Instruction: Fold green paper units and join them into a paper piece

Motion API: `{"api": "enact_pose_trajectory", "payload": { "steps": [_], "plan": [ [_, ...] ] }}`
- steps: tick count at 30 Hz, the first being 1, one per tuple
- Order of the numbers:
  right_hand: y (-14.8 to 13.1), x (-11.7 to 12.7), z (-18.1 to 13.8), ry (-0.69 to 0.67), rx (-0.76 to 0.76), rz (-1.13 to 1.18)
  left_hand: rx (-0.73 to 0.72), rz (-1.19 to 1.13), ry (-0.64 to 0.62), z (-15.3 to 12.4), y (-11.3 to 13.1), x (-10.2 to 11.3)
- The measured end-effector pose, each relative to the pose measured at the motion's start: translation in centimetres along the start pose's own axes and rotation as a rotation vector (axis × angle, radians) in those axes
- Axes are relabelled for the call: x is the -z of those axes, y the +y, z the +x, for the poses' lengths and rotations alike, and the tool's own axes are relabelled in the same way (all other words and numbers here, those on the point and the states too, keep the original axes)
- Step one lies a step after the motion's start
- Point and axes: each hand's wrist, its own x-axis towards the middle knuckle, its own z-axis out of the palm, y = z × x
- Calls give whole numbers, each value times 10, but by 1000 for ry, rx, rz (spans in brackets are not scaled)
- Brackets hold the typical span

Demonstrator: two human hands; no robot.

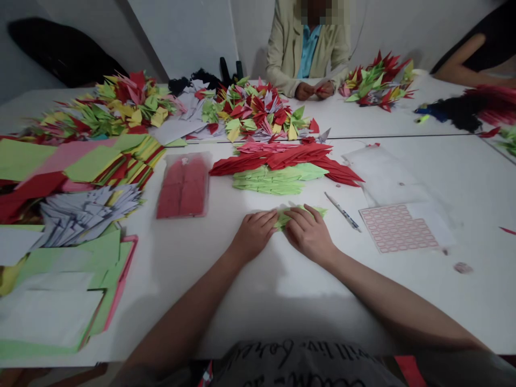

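A light green folded paper piece [283, 219] lies on the white table beneath my fingers. My left hand [255, 235] has its fingers closed together at the paper's left end. My right hand [308, 232] is bent over the middle and right part, fingers pressing down on it and its thumb tucked below. Much of the paper is hidden by my hands. Just beyond them sits a stack of green folded papers [270, 181], with red folded papers [296, 156] fanned out behind it.
To my right lie a pen [342, 211], a label sheet [397, 228] and a clear plastic bag [387, 172]. A bag of red paper [183, 185] and stacks of coloured paper [72, 258] are leftward. Folded paper stars [262, 110] are piled farther back. Opposite sits a person [308, 51] handling paper.
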Motion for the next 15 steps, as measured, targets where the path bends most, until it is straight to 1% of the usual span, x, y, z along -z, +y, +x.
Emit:
{"api": "enact_pose_trajectory", "payload": {
  "steps": [2, 5, 7, 8, 10, 12, 15],
  "plan": [
    [1, 3, -1, -28, -64, -4, -23, 36, -22, -2, -1, 3],
    [12, 16, 1, -58, -84, 42, -30, 92, -39, -6, -4, 12],
    [29, 30, 4, -49, -123, 60, -18, 111, -39, -8, -5, 17],
    [40, 37, 6, -23, -176, 62, -8, 111, -38, -8, -5, 20],
    [64, 48, 7, -30, -278, 82, 19, 96, -39, -7, -4, 22],
    [86, 54, 7, -100, -322, 132, 48, 61, -57, -5, -2, 21],
    [104, 51, 2, -244, -257, 193, 70, -17, -131, -1, -2, 18]
  ]
}}
